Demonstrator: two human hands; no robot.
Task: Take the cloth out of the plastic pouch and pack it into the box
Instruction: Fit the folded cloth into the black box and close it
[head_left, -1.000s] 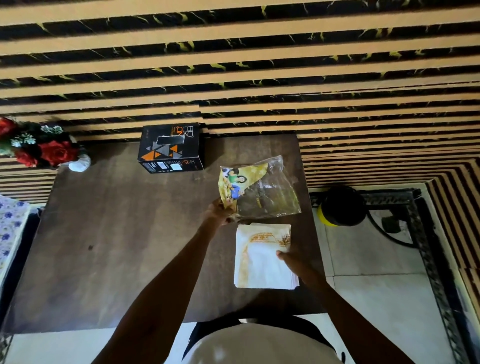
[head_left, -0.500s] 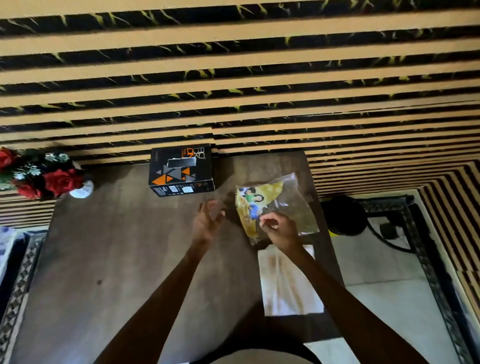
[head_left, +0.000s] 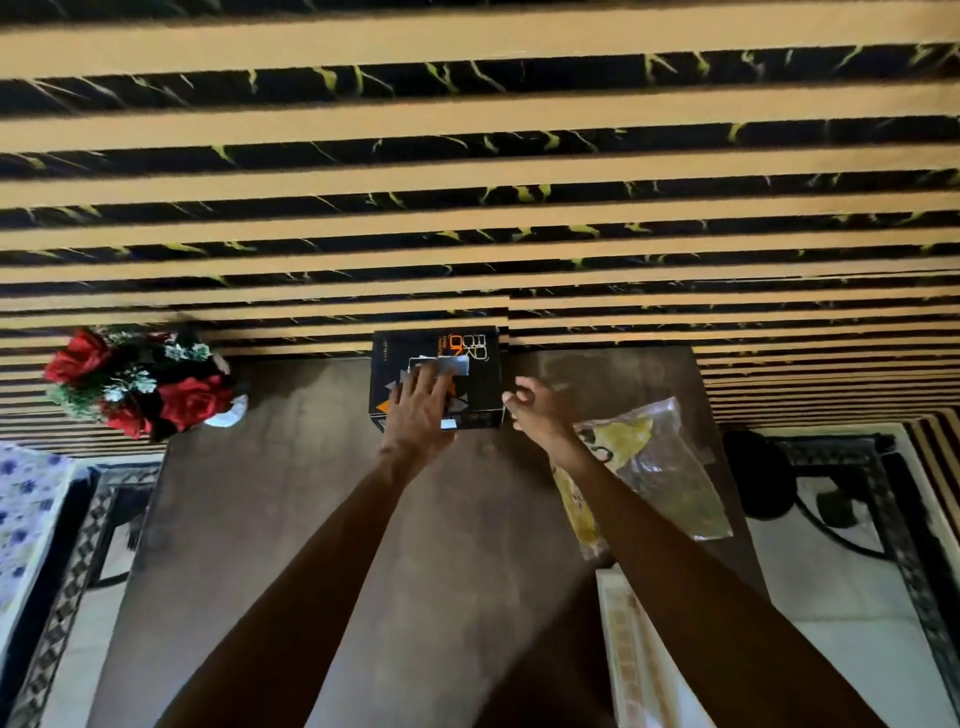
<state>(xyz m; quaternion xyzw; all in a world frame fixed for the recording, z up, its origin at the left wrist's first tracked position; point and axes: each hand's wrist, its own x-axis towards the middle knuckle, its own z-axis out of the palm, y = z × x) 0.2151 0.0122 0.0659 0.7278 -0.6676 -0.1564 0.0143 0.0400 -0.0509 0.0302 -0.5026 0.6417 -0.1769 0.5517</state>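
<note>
A black box (head_left: 470, 348) with orange print stands shut at the far edge of the brown table (head_left: 291, 519). My left hand (head_left: 421, 410) lies flat on its lid, fingers spread. My right hand (head_left: 537, 408) hovers at the box's right side, fingers loosely curled, holding nothing. The clear plastic pouch (head_left: 660, 467) with a yellow printed card lies on the table to the right, partly under my right forearm. The folded white cloth (head_left: 631, 660) with an orange border rests at the near right edge of the table, out of the pouch.
A vase of red roses (head_left: 140, 387) stands at the table's far left corner. A striped orange and black wall rises right behind the box. A black round object (head_left: 758, 473) sits on the floor to the right.
Both hands have left the pouch and moved forward to the box. My left hand now rests on the lid; the pouch lies released on the table.
</note>
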